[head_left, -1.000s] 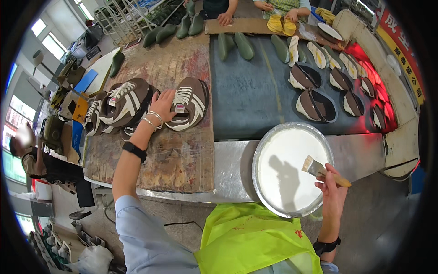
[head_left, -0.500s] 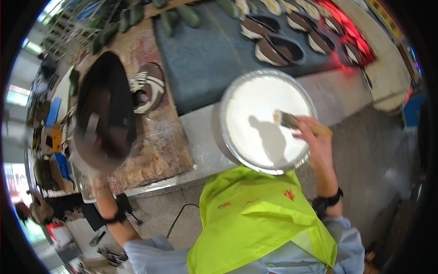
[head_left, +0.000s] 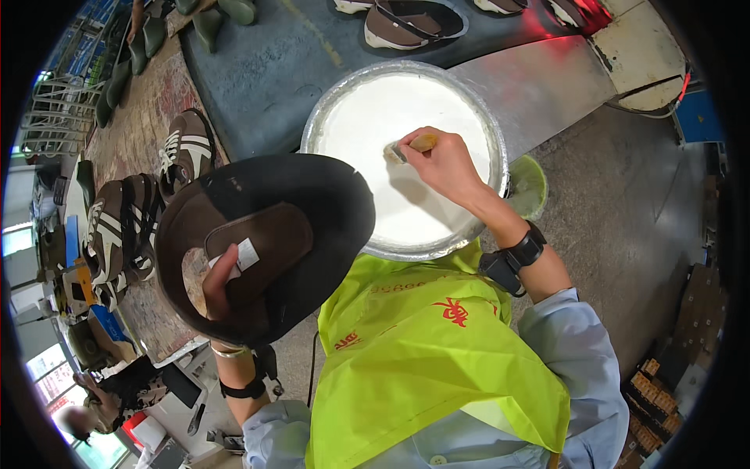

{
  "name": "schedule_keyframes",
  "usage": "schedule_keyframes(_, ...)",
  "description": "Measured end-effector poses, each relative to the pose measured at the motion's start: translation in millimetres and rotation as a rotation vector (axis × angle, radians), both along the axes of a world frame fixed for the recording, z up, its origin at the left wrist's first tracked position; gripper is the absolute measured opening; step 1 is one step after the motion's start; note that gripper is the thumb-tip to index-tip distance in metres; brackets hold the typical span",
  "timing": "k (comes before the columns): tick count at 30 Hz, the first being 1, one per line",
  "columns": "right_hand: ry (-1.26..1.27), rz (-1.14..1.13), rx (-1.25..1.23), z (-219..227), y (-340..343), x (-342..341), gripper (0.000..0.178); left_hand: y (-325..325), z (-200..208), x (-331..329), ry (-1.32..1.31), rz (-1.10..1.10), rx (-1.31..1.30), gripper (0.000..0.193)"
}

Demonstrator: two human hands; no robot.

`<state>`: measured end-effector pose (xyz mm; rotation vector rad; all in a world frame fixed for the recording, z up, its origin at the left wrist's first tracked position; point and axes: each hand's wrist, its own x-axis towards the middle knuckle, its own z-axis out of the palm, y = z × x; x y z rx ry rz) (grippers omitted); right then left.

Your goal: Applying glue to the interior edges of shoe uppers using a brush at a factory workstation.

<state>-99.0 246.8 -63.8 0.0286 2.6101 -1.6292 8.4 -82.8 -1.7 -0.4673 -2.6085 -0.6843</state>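
At the near left, our left hand (head_left: pixel 219 291) holds up a brown-and-black shoe upper (head_left: pixel 332 195), its grip pinching it with the thumb inside; the other fingers are hidden. Beside the thumb tip sits a white label (head_left: pixel 248 253), its print too small to read. To the right, our right hand (head_left: pixel 447 168) pinches a brush (head_left: pixel 423 141) over a basin (head_left: pixel 311 129) of white liquid (head_left: pixel 367 109); we cannot tell whether the bristles touch. Red characters (head_left: pixel 453 313) mark our yellow-green apron (head_left: pixel 422 367). Farther left, striped sneakers (head_left: pixel 187 148) rest on the worktop (head_left: pixel 162 313).
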Motion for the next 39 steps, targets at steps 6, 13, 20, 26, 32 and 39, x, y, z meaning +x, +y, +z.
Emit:
schedule_keyframes(6, -0.001, 0.006, -0.200, 37.9, 5.5, -1.3, 0.015, 2.4, -2.3, -28.0, -0.162, -0.216, 0.087, 0.044)
schedule_keyframes(13, -0.040, 0.247, -0.282, 66.3, 0.1, 0.8, 0.012, 28.9, -18.4, -50.6, -0.343, -0.498, 0.387, 0.041)
schedule_keyframes(20, 0.204, 0.386, -0.303, 85.9, -10.0, -11.4, 0.009, 39.1, -12.1, -59.5, -0.864, -0.490, 0.605, 0.026)
schedule_keyframes(26, 0.004, 0.313, -0.085, 61.1, 21.6, 7.0, 0.012, 1.9, -25.8, -63.3, -0.211, -0.560, 0.271, 0.054)
schedule_keyframes(32, 0.043, 0.146, -0.141, 45.1, 16.3, 29.2, 0.014, -16.6, -35.6, -48.8, -0.294, -0.048, 0.212, 0.035)
schedule_keyframes(39, 0.064, 0.023, -0.291, 50.6, 10.6, 14.6, 0.017, 53.5, 15.0, -40.5, -0.519, 0.259, 0.549, 0.032)
